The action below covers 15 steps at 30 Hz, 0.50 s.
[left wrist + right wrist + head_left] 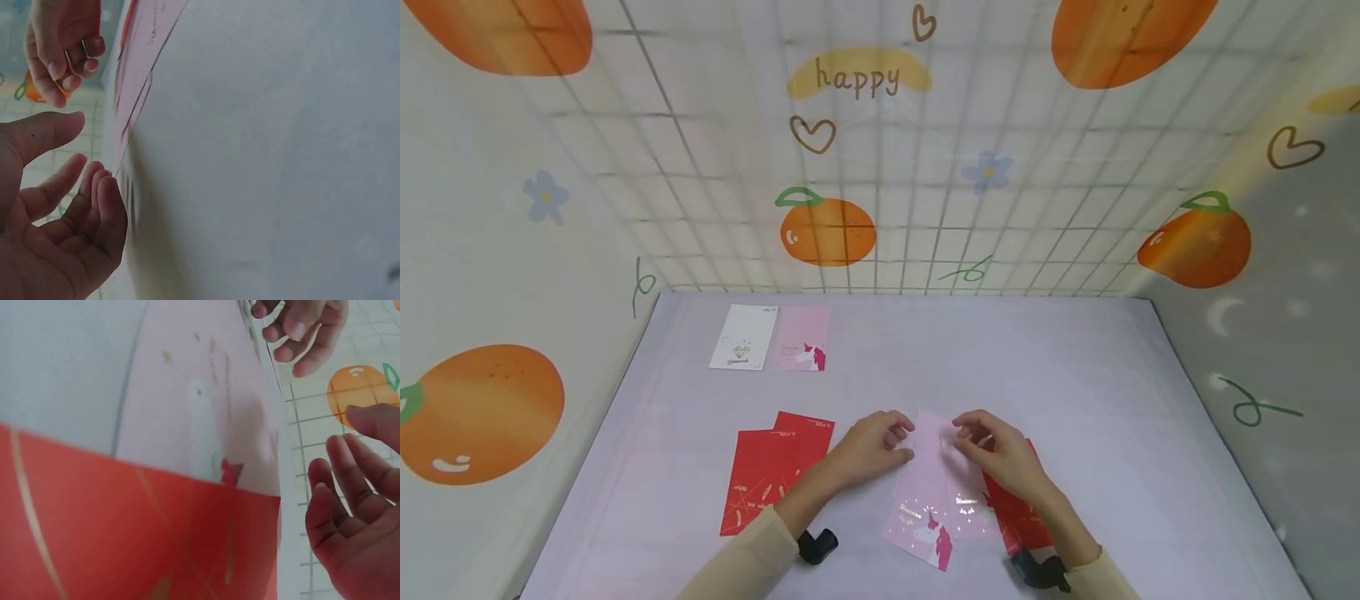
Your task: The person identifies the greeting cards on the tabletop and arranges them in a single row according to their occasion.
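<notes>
My left hand [871,448] hovers at the upper left of two overlapping pink unicorn cards [917,487], its fingers loosely bent and holding nothing. Over their upper right is my right hand [1006,460], also relaxed, with a gap between thumb and fingertips. The left wrist view shows the left fingertips close to a pink card's edge [140,94]; whether they touch it I cannot tell. A red card [1018,508] lies partly under the right hand and forearm and, in the right wrist view, overlaps a pink card [187,406].
Two overlapping red cards [760,475] lie left of the left forearm. Farther back, a white diamond card [745,333] sits beside another pink unicorn card [801,333]. Black wrist-camera parts [816,547] show near the sleeves. Printed cloth walls [910,167] enclose the pale table [1037,358].
</notes>
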Each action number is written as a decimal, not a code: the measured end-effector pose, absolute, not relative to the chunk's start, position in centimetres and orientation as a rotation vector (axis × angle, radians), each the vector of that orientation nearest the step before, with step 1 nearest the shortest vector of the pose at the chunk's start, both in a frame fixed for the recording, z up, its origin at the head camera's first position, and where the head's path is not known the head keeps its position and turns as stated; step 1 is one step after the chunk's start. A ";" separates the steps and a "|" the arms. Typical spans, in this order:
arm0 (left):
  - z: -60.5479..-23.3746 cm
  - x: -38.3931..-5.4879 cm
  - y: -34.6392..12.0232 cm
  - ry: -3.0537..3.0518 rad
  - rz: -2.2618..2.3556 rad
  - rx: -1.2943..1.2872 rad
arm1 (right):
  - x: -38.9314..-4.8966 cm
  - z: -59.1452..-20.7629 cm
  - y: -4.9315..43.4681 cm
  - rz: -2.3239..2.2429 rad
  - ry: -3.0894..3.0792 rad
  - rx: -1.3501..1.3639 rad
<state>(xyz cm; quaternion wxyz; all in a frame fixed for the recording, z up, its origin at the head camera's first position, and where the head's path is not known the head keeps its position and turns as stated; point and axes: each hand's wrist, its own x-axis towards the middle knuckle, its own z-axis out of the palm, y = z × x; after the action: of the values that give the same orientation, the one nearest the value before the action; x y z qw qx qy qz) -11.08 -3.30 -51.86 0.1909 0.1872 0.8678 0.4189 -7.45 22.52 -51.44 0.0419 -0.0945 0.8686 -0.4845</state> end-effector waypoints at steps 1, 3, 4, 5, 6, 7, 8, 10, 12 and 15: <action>-52.0 -11.1 -3.2 2.437 1.159 0.526 | -7.4 -51.5 22.6 -1.478 2.649 -0.276; -52.1 -11.0 -3.0 2.434 1.129 0.519 | -7.4 -51.7 22.7 -1.470 2.627 -0.256; -52.1 -11.0 -2.9 2.435 1.117 0.514 | -7.4 -51.8 22.7 -1.469 2.615 -0.250; -52.2 -11.0 -2.8 2.439 1.102 0.511 | -7.4 -51.9 22.8 -1.462 2.607 -0.249; -52.2 -11.0 -2.8 2.444 1.089 0.509 | -7.4 -52.0 22.8 -1.454 2.603 -0.253; -52.2 -11.0 -2.7 2.449 1.080 0.509 | -7.3 -52.1 22.9 -1.450 2.599 -0.257; -52.3 -11.0 -2.6 2.458 1.066 0.509 | -7.3 -52.3 22.9 -1.444 2.596 -0.262; -52.4 -11.0 -2.5 2.475 1.033 0.513 | -7.2 -52.6 23.0 -1.436 2.594 -0.277; -52.5 -10.9 -2.3 2.491 1.003 0.524 | -7.2 -52.8 23.0 -1.429 2.592 -0.288; -52.6 -10.9 -2.2 2.519 0.960 0.535 | -7.2 -53.1 23.1 -1.430 2.585 -0.298</action>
<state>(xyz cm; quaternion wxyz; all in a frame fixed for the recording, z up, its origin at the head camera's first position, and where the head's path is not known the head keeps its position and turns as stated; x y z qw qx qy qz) -10.87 -2.15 -52.65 0.1954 0.1910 0.8989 0.3425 -7.18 23.08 -53.13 0.0862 -0.1000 0.8673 -0.4799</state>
